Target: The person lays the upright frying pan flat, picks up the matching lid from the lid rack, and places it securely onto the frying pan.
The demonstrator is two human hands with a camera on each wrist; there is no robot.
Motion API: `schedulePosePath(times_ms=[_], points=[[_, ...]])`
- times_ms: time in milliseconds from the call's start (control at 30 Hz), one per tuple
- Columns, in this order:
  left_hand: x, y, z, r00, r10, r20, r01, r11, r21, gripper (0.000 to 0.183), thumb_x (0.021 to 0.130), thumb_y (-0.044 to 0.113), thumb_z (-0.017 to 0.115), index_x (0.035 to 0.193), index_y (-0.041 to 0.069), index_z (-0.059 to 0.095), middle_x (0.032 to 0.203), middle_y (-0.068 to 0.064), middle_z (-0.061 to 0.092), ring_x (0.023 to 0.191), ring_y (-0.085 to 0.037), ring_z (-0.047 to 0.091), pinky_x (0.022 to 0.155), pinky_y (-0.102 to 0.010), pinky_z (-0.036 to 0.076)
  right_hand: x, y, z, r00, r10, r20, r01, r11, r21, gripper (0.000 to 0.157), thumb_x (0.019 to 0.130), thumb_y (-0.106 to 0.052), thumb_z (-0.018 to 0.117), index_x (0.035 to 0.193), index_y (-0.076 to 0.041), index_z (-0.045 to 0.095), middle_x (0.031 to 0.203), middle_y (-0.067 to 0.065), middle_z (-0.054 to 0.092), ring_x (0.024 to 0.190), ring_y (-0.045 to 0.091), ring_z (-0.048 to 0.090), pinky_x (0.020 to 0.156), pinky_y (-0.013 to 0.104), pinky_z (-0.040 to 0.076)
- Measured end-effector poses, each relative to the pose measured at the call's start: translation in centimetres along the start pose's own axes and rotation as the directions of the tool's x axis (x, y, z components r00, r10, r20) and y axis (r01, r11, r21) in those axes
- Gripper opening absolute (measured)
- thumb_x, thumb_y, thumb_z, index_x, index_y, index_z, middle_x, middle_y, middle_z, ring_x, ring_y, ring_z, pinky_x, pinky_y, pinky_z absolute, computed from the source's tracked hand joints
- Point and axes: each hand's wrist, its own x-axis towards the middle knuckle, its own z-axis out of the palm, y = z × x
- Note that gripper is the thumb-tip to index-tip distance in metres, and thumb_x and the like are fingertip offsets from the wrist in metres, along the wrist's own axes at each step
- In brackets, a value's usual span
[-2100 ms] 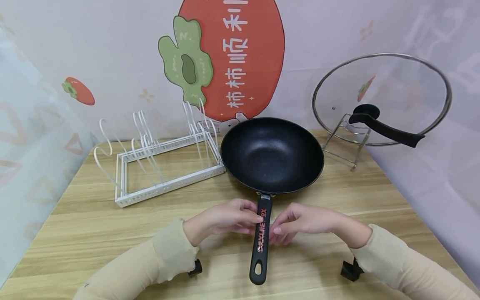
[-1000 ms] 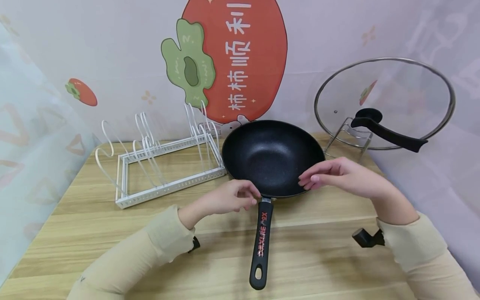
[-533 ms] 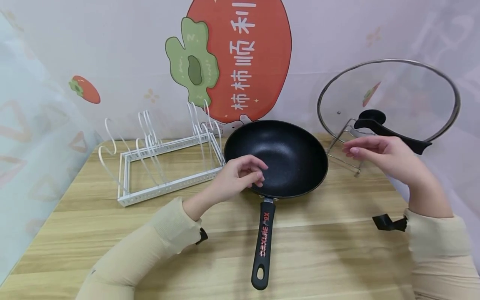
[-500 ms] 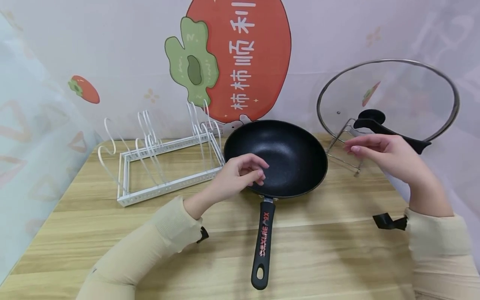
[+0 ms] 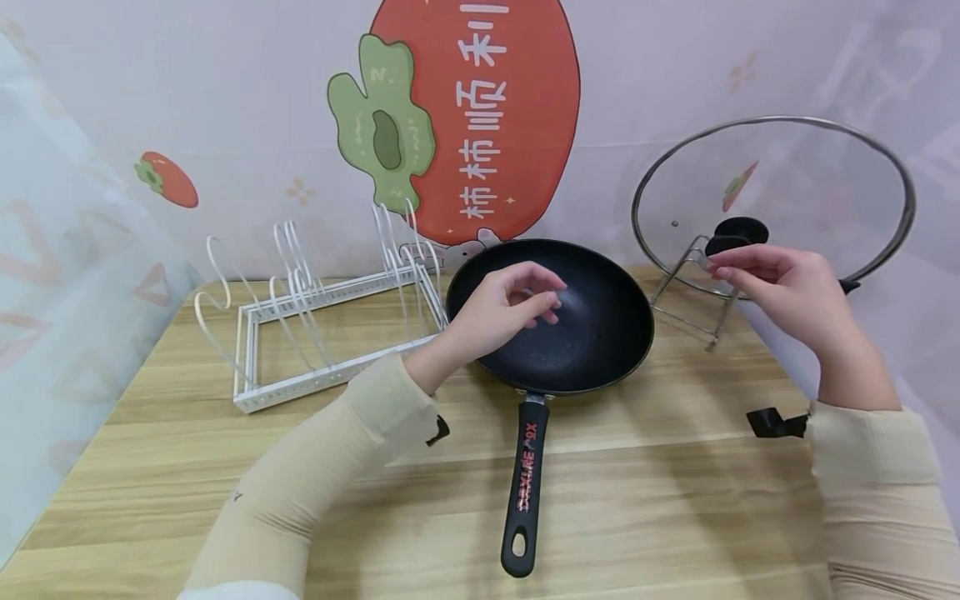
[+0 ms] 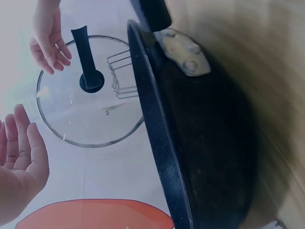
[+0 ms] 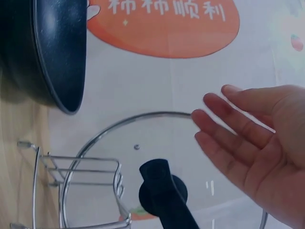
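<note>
A black frying pan (image 5: 592, 342) rests on the wooden table, its lettered handle (image 5: 525, 492) pointing toward me. Over the pan hovers my left hand (image 5: 498, 312), fingers loosely bent and holding nothing. At the right, a glass lid (image 5: 810, 183) with a metal rim leans upright on a small wire stand (image 5: 690, 283). My right hand (image 5: 798, 292) is in front of the lid's black knob handle (image 5: 738, 229), hiding most of its long arm. In the right wrist view those fingers (image 7: 228, 148) are relaxed and apart from the handle.
A white dish rack (image 5: 337, 375) with several curved wire dividers stands left of the pan, close to its rim. Behind everything hangs a printed backdrop (image 5: 615, 75) with a big red fruit. The table (image 5: 660, 517) extends in front of the pan.
Both hands have left the pan's handle. My right hand has moved up and right to the lid; my left hand has risen and shifted right over the pan. Pan, rack and lid stay put.
</note>
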Motion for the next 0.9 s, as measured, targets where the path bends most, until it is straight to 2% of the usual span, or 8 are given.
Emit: schedulePosePath(times_ms=[200, 333, 500, 567, 633, 733, 800, 900], points=[[2.0, -0.3, 1.0, 0.998, 0.003, -0.061, -0.008, 0.996, -0.084, 0.021, 0.104, 0.008, 0.060, 0.122, -0.001, 0.064, 0.107, -0.012, 0.069, 0.093, -0.020, 0.070, 0.082, -0.032, 0.058, 0.6, 0.9, 0.0, 0.996, -0.026, -0.084, 0.028, 0.999, 0.017, 0.021, 0.097, -0.007, 0.071, 0.116, 0.002, 0.073, 0.092, -0.035, 0.068, 0.084, -0.015, 0.064, 0.074, 0.003, 0.044], [3.7, -0.5, 1.6, 0.995, -0.015, -0.103, 0.000, 0.989, -0.147, 0.021, 0.104, 0.007, 0.059, 0.123, -0.002, 0.063, 0.108, -0.016, 0.069, 0.095, -0.021, 0.070, 0.086, -0.037, 0.059, 1.2, 1.3, -0.1, 0.989, -0.033, -0.146, 0.029, 0.999, -0.027, 0.021, 0.097, -0.010, 0.071, 0.115, 0.003, 0.073, 0.090, -0.040, 0.063, 0.082, -0.018, 0.061, 0.071, 0.003, 0.043], [5.9, -0.6, 2.3, 0.990, -0.031, -0.140, 0.004, 0.983, -0.186, 0.023, 0.105, 0.006, 0.057, 0.126, -0.001, 0.062, 0.115, -0.020, 0.068, 0.101, -0.022, 0.069, 0.088, -0.034, 0.058, 2.0, 2.1, -0.5, 0.976, -0.028, -0.215, -0.003, 0.990, -0.142, 0.026, 0.099, -0.014, 0.068, 0.117, 0.004, 0.072, 0.086, -0.048, 0.053, 0.081, -0.027, 0.052, 0.071, 0.002, 0.038], [6.7, -0.7, 2.7, 0.987, -0.040, -0.157, 0.009, 0.982, -0.191, 0.023, 0.105, 0.006, 0.057, 0.126, -0.001, 0.062, 0.117, -0.018, 0.068, 0.102, -0.022, 0.069, 0.087, -0.031, 0.058, 2.4, 2.5, -0.7, 0.974, -0.017, -0.228, -0.032, 0.977, -0.210, 0.027, 0.101, -0.017, 0.066, 0.119, 0.002, 0.072, 0.093, -0.037, 0.064, 0.082, -0.030, 0.046, 0.072, 0.003, 0.035], [7.5, -0.9, 3.1, 0.984, -0.053, -0.169, 0.018, 0.980, -0.201, 0.023, 0.105, 0.007, 0.057, 0.126, 0.000, 0.063, 0.117, -0.017, 0.069, 0.103, -0.022, 0.068, 0.087, -0.030, 0.058, 2.9, 2.8, -0.6, 0.971, -0.010, -0.239, -0.057, 0.960, -0.272, 0.028, 0.102, -0.018, 0.064, 0.120, 0.001, 0.072, 0.103, -0.017, 0.074, 0.087, -0.021, 0.054, 0.075, 0.006, 0.034], [8.5, -1.0, 3.8, 0.980, -0.091, -0.178, 0.045, 0.968, -0.246, 0.022, 0.105, 0.008, 0.057, 0.126, 0.001, 0.064, 0.116, -0.016, 0.070, 0.104, -0.022, 0.069, 0.090, -0.033, 0.057, 3.6, 3.2, -0.4, 0.970, 0.000, -0.242, -0.084, 0.938, -0.335, 0.027, 0.102, -0.016, 0.061, 0.121, 0.001, 0.071, 0.115, 0.021, 0.072, 0.100, 0.012, 0.067, 0.082, 0.021, 0.039], [9.0, -1.1, 4.4, 0.977, -0.117, -0.178, 0.062, 0.955, -0.289, 0.023, 0.105, 0.009, 0.058, 0.126, 0.000, 0.064, 0.115, -0.015, 0.071, 0.104, -0.022, 0.069, 0.092, -0.037, 0.057, 4.1, 3.4, -0.2, 0.971, 0.005, -0.239, -0.092, 0.931, -0.354, 0.026, 0.102, -0.013, 0.060, 0.120, 0.003, 0.071, 0.115, 0.028, 0.070, 0.104, 0.038, 0.065, 0.085, 0.034, 0.041], [9.7, -1.0, 5.2, 0.976, -0.133, -0.171, 0.070, 0.939, -0.336, 0.024, 0.105, 0.009, 0.059, 0.126, -0.001, 0.064, 0.115, -0.016, 0.072, 0.103, -0.023, 0.070, 0.097, -0.044, 0.055, 4.5, 3.6, -0.1, 0.975, 0.023, -0.222, -0.105, 0.926, -0.363, 0.025, 0.102, -0.010, 0.060, 0.119, 0.005, 0.069, 0.113, 0.030, 0.069, 0.104, 0.045, 0.063, 0.083, 0.045, 0.041]])
